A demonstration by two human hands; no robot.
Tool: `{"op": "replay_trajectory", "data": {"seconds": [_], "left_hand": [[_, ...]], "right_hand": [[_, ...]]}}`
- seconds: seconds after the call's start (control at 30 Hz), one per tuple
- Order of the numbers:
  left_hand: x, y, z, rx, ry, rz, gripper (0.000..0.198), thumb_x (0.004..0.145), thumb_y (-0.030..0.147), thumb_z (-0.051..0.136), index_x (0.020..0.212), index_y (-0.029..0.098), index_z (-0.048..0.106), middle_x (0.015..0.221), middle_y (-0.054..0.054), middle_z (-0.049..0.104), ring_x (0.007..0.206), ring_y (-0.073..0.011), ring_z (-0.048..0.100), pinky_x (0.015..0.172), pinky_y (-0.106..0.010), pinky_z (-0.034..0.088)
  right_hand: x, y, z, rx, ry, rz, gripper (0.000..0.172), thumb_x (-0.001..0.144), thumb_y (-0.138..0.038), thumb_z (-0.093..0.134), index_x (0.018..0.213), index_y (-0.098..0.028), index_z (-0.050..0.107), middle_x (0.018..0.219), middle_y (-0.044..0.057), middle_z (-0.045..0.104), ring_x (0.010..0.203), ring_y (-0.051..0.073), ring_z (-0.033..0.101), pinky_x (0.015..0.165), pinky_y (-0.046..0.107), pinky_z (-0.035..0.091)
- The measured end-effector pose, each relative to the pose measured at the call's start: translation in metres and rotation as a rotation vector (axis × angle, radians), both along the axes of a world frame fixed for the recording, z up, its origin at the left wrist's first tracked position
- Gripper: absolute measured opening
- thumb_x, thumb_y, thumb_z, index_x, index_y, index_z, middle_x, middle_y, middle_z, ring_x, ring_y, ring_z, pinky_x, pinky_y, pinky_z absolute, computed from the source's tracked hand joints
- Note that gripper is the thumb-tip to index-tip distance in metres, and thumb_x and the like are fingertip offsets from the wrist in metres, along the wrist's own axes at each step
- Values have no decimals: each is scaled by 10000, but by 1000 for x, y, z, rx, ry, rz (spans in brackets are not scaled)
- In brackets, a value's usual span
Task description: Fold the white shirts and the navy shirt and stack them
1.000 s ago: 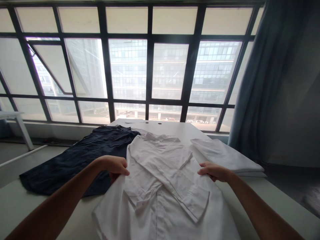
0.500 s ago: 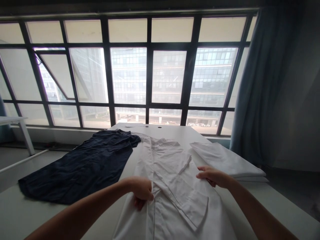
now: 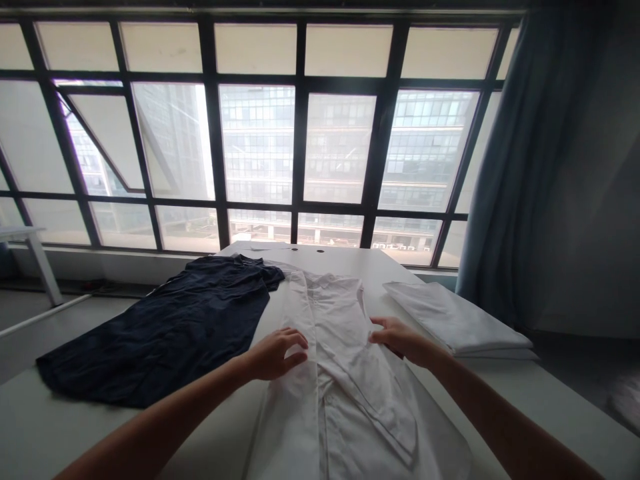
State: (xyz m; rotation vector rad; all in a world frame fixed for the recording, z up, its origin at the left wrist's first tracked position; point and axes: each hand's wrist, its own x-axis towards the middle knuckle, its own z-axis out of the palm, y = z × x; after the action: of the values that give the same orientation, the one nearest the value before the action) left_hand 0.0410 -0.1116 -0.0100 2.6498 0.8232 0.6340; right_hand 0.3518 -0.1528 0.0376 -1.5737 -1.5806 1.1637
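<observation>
A white button shirt [image 3: 345,373] lies lengthwise before me, its body partly folded inward and a sleeve slanting across it toward me. Over its left part, near the front band, my left hand [image 3: 278,353] has its fingers curved and apart, holding nothing. My right hand [image 3: 397,339] pinches the shirt's right edge between thumb and fingers; the lower fingers are partly hidden. Left of the white shirt, a dark navy shirt [image 3: 170,327] is spread out flat.
A folded white cloth [image 3: 457,317] rests on the white table [image 3: 555,400] at the right. Beyond the table stands a wide framed window [image 3: 257,147]. A blue-grey curtain [image 3: 515,187] hangs at the right, and another white table [image 3: 43,267] is at the far left.
My left hand has let go of the shirt's front and moved up and away from me. My right hand has shifted left, drawing the right edge inward.
</observation>
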Motion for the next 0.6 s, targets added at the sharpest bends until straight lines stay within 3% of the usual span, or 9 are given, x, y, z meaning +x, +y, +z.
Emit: {"op": "replay_trajectory", "data": {"seconds": [0.17, 0.3, 0.5, 0.6], "left_hand": [[-9, 7, -24, 59, 105, -34, 509, 944, 470, 535, 1367, 186, 533, 1492, -139, 452, 1404, -304, 368, 1170, -489, 266], [-9, 7, -35, 9, 205, -52, 658, 946, 554, 497, 1486, 190, 407, 1568, -134, 321, 1458, -316, 257, 1196, -524, 173], [-10, 6, -35, -33, 268, -68, 794, 911, 664, 480, 1535, 196, 328, 1594, -149, 224, 1480, -339, 161, 1189, -546, 132], [-9, 1, -31, -39, 337, -72, 899, 859, 728, 505, 1552, 200, 282, 1601, -176, 164, 1481, -373, 97, 1171, -587, 115]], "right_hand": [[-60, 4, -1, 4, -80, 21, 543, 672, -99, 543, 1213, -74, 583, 391, -107, 454, 302, 69, 348, 308, 154, 260], [-92, 4, -22, -60, -146, 98, 621, 729, -62, 555, 1344, -84, 469, 417, -116, 494, 319, 76, 418, 335, 147, 351], [-95, 2, -47, -174, -223, 337, 630, 934, -344, 545, 1462, -89, 313, 531, -52, 610, 395, 105, 544, 386, 165, 427], [-89, -1, -47, -183, -238, 434, 634, 913, -435, 588, 1427, -124, 384, 571, -48, 614, 433, 96, 569, 433, 158, 441]]}}
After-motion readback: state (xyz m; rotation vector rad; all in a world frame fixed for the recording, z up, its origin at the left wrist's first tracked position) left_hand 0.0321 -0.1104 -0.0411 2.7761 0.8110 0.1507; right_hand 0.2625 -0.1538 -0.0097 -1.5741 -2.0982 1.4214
